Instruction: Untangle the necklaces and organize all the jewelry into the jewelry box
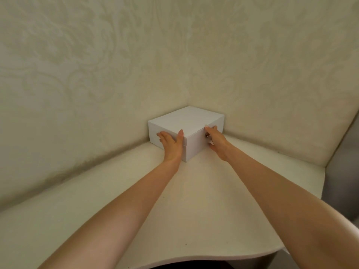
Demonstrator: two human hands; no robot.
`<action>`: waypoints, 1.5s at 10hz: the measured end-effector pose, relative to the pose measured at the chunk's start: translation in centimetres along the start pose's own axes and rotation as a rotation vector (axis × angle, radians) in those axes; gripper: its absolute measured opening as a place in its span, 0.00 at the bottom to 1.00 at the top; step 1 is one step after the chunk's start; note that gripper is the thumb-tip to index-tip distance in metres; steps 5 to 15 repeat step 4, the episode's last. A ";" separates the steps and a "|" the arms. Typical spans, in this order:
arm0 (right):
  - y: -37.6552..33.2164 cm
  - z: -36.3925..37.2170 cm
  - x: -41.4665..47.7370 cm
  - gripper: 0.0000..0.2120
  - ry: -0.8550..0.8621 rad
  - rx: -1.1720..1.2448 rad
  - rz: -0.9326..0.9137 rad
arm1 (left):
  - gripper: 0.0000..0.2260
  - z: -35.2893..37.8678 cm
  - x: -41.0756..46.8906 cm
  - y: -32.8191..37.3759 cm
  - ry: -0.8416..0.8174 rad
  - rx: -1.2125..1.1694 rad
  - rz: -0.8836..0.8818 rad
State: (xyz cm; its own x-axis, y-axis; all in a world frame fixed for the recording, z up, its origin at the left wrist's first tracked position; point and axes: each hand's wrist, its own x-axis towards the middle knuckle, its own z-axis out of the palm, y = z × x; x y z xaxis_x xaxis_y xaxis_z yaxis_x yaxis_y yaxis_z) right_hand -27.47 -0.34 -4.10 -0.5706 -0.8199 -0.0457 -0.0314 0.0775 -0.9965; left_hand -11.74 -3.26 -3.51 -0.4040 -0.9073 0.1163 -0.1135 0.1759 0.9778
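Hands first, head view. We have both arms stretched out over the table [194,200], one hand on each side of the nearest corner of the box [186,121], so the hands are apart with that corner between them.

Left hand [172,141]: palm laid flat on the box's left face, fingers straight and pointing away from us, thumb raised along the corner with its tip at the lid's top edge. It presses rather than grips.

Right hand [215,140]: set against the box's right face, thumb and forefinger up at the lid's edge, the other fingers lower down. A small metal clasp [207,135] shows just beside the thumb. We cannot tell whether the fingers pinch it or merely touch the face.

Box: white, lid down, a thin seam running round the sides. It stands on the cream table, pushed deep into the corner where two walls [97,65] of pale patterned wallpaper meet.
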 end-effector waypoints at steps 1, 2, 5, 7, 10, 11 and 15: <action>-0.3 0.3 0.2 0.31 -0.008 0.001 0.000 | 0.36 -0.3 0.3 0.2 -0.004 0.017 -0.008; -0.4 0.5 0.1 0.31 -0.019 -0.053 0.004 | 0.37 -1.0 0.7 0.0 -0.053 0.047 -0.028; -4.2 1.0 -4.4 0.22 0.209 -0.042 -0.165 | 0.26 -3.8 -1.2 1.0 0.102 0.135 0.198; -4.2 1.0 -4.4 0.22 0.209 -0.042 -0.165 | 0.26 -3.8 -1.2 1.0 0.102 0.135 0.198; -4.2 1.0 -4.4 0.22 0.209 -0.042 -0.165 | 0.26 -3.8 -1.2 1.0 0.102 0.135 0.198; -4.2 1.0 -4.4 0.22 0.209 -0.042 -0.165 | 0.26 -3.8 -1.2 1.0 0.102 0.135 0.198; -4.2 1.0 -4.4 0.22 0.209 -0.042 -0.165 | 0.26 -3.8 -1.2 1.0 0.102 0.135 0.198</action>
